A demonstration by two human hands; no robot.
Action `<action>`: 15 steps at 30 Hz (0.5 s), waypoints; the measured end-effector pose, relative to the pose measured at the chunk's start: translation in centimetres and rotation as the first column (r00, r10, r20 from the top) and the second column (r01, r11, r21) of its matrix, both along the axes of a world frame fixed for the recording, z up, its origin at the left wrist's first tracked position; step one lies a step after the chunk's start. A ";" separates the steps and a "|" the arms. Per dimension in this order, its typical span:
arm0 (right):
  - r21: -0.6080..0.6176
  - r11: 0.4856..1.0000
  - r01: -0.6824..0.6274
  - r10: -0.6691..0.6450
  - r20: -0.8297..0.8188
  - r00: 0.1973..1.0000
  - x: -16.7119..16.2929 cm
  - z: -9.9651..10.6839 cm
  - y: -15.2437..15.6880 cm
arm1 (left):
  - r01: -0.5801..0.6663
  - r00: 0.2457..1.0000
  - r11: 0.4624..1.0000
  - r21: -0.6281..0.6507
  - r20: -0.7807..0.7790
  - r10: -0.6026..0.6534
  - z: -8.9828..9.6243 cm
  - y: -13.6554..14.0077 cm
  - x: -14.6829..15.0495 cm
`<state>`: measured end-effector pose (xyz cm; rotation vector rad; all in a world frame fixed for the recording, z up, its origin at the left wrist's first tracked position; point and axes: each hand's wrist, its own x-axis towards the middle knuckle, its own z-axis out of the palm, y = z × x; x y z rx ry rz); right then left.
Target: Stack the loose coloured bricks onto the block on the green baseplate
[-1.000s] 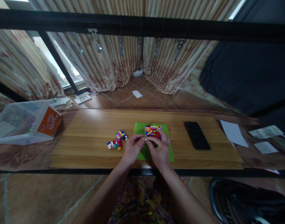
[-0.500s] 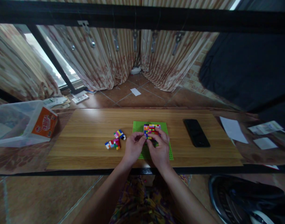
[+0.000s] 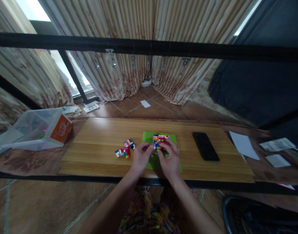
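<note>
Head view: block (image 3: pixel 158 138) of multicolored bricks sits on the far part of the green baseplate (image 3: pixel 146 136), both hands on or at it. Left hand (image 3: pixel 140 158) comes in over the baseplate's left edge, thumb and index nearly together at the block's near-left corner (too small to tell if a brick is pinched there). Right hand (image 3: pixel 170 159) lies over the baseplate's right half: fingers bent and slightly apart over the block's right side, thumb by its near edge. Can't tell how firmly it grips, the fingers hide the contact.

Left of the baseplate: two small brick pieces, the farther one (image 3: pixel 129 143) angled, the nearer one (image 3: pixel 123 152) just beside it. Right of the baseplate: black phone (image 3: pixel 205 146), lying flat, well apart. Under the baseplate: wood board (image 3: pixel 97 139). Far left of the baseplate, off the board: clear bin (image 3: pixel 34 130) with an orange label (image 3: pixel 61 129). Far right of it: white sheet (image 3: pixel 244 145). Beyond it, on the floor: paper scrap (image 3: pixel 145 104).
</note>
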<state>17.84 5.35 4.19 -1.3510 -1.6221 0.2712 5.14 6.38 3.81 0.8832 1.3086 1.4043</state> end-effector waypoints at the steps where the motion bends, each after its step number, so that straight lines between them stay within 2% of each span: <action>1: 0.008 1.000 -0.002 0.002 -0.003 1.000 0.1 0.3 -0.3 | -0.005 1.000 1.000 0.004 0.000 0.005 0.2 -0.4 -0.4; 5: -0.004 0.992 -0.130 0.130 -0.003 0.992 -0.7 0.9 -2.2 | 0.043 0.999 0.999 -0.001 -0.034 -0.043 0.4 -3.2 -2.5; 9: -0.121 0.941 -0.317 0.324 0.041 0.945 -3.4 0.0 -3.5 | 0.056 0.995 0.998 -0.039 -0.083 -0.059 -0.3 -6.6 -4.6; 12: -0.222 0.921 -0.320 0.346 0.091 0.934 -5.7 -1.0 -2.9 | 0.005 0.994 0.997 -0.079 -0.111 -0.014 -0.8 -8.2 -6.0; 15: -0.322 0.918 -0.233 0.306 0.199 0.931 -7.6 -1.3 -1.2 | -0.026 0.998 0.991 -0.131 -0.062 0.018 -0.9 -8.7 -7.0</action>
